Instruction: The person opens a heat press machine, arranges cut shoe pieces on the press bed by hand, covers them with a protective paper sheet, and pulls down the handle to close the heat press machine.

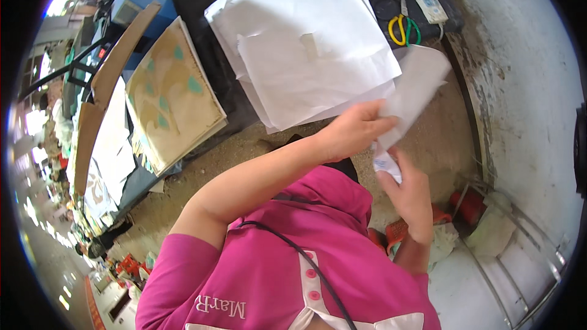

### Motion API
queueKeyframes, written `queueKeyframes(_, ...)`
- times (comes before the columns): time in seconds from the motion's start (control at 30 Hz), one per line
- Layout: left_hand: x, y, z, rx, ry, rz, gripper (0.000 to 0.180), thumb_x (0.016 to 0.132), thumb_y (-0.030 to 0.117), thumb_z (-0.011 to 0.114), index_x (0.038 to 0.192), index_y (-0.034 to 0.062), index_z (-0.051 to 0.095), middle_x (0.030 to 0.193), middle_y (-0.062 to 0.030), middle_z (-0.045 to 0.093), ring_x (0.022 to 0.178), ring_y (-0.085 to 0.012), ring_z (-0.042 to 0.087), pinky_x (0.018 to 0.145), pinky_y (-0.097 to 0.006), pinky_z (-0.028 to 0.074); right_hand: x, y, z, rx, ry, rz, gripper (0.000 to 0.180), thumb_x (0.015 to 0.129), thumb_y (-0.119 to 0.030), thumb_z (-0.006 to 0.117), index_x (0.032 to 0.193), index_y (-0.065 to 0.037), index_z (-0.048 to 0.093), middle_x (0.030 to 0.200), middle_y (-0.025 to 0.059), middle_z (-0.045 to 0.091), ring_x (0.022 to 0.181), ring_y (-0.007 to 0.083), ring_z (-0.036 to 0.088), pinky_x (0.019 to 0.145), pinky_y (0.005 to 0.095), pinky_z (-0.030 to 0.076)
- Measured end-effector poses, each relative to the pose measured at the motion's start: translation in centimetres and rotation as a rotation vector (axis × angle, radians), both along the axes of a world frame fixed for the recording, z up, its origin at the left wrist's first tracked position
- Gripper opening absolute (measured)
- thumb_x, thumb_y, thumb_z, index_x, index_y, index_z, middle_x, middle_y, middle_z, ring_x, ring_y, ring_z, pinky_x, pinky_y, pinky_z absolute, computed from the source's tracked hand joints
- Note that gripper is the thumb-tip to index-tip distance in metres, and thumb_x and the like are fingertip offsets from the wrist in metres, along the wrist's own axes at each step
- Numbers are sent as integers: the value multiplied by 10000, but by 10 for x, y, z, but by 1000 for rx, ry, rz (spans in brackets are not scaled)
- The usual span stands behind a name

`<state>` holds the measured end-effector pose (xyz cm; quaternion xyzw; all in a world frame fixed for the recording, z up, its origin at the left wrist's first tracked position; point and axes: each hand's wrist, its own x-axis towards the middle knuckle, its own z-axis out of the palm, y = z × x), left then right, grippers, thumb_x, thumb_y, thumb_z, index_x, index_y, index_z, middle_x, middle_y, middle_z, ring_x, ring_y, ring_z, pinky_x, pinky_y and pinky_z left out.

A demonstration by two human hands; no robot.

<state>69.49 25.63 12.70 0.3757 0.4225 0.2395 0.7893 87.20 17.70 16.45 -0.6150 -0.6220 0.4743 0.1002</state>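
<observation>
- A pale, stained wall (520,43) rises on my right, and a dark-topped table (226,82) stands in front of me.
- The white paper (419,82), rolled or folded into a long shape, is in my hands, raised at the right of the big sheets; it is blurred, so I can't quite tell which.
- My left hand (361,127) pinches its near end, thumb and fingers closed on it.
- My right hand (408,189) is just below, holding a crumpled white end (386,165) between thumb and fingers; this may be part of the same paper.
- Just beyond the paper lie scissors (402,19) with one yellow and one green handle, beside a white power strip (430,5).
- Left of my hands, a loose stack of white sheets (324,61) covers much of the table.
- Further left is a tan board (174,95) with green patches, near a blue box (129,12).
- On my lower right stands a metal rack (504,269).
</observation>
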Motion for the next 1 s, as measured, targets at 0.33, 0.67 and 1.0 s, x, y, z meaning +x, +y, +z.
queueKeyframes(0.33, -148, -6, -134, 203, 876, 737, 783, 774, 168, 752, 1434, 53, 346, 1295, -182, 478, 1088, -228, 519, 910, -358, 462, 90, -9, -91, -119, 177, -533, 359, 841, -62, 525, 1191, 14, 541, 941, 74, 628, 830, 139, 579, 745, 284, 474)
queueKeyframes(0.67, -136, -20, -103, 788, 1368, 64, 837, 702, 208, 789, 1423, 119, 374, 1370, -171, 447, 1275, -352, 409, 1055, -418, 367, 122, 30, -163, 127, 71, -698, 356, 869, -74, 501, 1213, 17, 514, 1015, 116, 619, 879, 200, 576, 809, 333, 459)
queueKeyframes(1.0, -90, 1, -124, 656, 1102, -233, 447, 819, 179, 648, 1248, 101, 550, 1242, -152, 563, 1175, -355, 505, 973, -436, 422, 108, 43, -151, 121, 231, -838, 419, 900, -83, 494, 1305, 22, 462, 1136, 110, 606, 975, 178, 571, 863, 315, 442)
